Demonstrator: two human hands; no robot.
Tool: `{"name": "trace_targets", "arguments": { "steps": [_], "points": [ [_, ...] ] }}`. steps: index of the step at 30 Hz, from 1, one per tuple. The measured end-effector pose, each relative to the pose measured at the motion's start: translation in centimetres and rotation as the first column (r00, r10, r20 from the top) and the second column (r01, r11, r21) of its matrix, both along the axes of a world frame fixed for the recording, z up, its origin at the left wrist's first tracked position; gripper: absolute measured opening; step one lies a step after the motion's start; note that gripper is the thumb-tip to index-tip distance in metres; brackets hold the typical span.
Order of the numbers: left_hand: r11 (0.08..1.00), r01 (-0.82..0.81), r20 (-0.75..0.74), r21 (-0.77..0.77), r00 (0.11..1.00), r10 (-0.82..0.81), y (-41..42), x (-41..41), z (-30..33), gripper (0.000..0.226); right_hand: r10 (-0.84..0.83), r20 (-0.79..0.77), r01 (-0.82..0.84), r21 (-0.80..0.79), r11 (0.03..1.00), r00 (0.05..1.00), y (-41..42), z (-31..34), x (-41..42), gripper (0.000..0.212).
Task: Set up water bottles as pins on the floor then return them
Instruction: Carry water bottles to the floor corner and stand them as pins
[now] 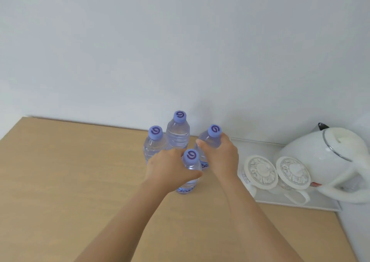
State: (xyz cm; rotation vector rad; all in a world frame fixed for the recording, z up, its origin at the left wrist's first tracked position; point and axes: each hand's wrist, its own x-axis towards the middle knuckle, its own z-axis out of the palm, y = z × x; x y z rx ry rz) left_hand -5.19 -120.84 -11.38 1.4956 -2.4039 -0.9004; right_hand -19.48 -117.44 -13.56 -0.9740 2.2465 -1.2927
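Several clear water bottles with purple caps stand upright in a cluster on a light wooden table (70, 171). My left hand (170, 169) grips the nearest bottle (190, 157) around its neck and shoulder. My right hand (222, 155) grips the right bottle (213, 133) just below its cap. Behind them stand a left bottle (155, 139) and a rear bottle (178, 129), both untouched, close to the wall.
To the right lies a white tray (280, 201) carrying two lidded mugs (260, 171) (293, 172) and a white electric kettle (328, 159). A plain white wall (180, 51) rises directly behind the table. The table's right edge runs down at the lower right.
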Motion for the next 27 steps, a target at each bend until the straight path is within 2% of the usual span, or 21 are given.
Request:
{"name": "trace_targets", "arguments": {
  "steps": [5,9,13,16,19,21,23,27],
  "points": [
    [0.996,-0.030,0.073,-0.081,0.997,0.036,-0.5,-1.5,0.2,0.045,0.022,0.044,-0.022,-0.005,1.000,0.999,-0.4,-0.2,-0.6,0.025],
    [0.994,-0.042,0.070,-0.098,0.996,0.049,0.1,-1.1,-0.4,0.054,0.111,0.124,-0.113,0.004,0.994,0.986,0.4,0.2,-1.2,0.047],
    [0.996,-0.053,0.093,-0.077,0.994,0.060,0.7,-1.1,-0.5,0.057,0.124,0.086,-0.125,0.005,0.992,0.988,2.9,1.1,-1.1,0.028],
    [0.990,0.064,0.300,0.128,0.949,-0.100,1.5,-0.5,-1.0,0.059,0.070,0.078,-0.069,-0.021,0.997,0.994,6.0,1.4,-1.1,0.033],
    [0.965,0.149,0.555,0.216,0.794,-0.247,4.5,-1.0,-1.3,0.062,0.024,0.068,-0.025,0.018,1.000,0.997,10.4,1.8,-1.3,0.038],
    [0.925,0.281,0.564,0.255,0.734,-0.378,7.6,-2.7,-1.3,0.061,-0.056,0.039,0.054,0.058,0.997,0.998,14.0,1.9,-1.8,0.031],
    [0.871,0.424,0.502,0.248,0.713,-0.490,11.1,-4.9,-1.2,0.059,-0.151,0.027,0.148,0.087,0.985,0.988,18.1,1.8,-2.6,0.025],
    [0.786,0.609,0.378,0.106,0.706,-0.599,18.7,-9.1,0.1,0.062,-0.262,0.005,0.257,0.182,0.949,0.965,27.9,1.6,-4.1,0.026]
  ]
}}
